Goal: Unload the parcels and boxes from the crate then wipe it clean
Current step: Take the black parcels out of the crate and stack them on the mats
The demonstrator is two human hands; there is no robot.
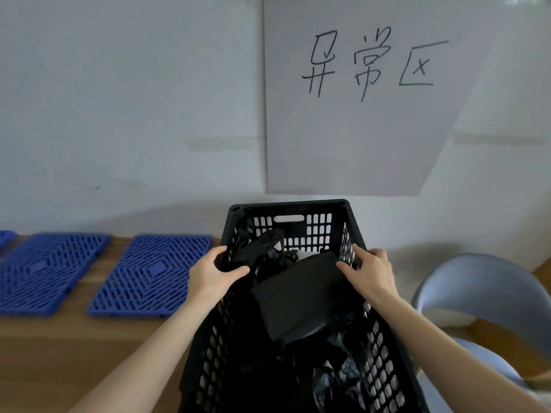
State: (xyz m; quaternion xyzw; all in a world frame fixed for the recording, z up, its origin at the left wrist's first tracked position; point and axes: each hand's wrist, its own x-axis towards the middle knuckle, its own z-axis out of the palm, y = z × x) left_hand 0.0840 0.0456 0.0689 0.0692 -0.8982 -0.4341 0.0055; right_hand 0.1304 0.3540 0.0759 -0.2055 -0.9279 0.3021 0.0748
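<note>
I see a wooden surface (89, 338) running up to the wall (119, 114). On it, lying flat, are a left blue grid panel (44, 272) and a right blue grid panel (152, 272), side by side but apart. The corner of a third blue panel (6, 235) shows at the far left. I cannot tell whether the black crate (298, 210) rests on the surface.
</note>
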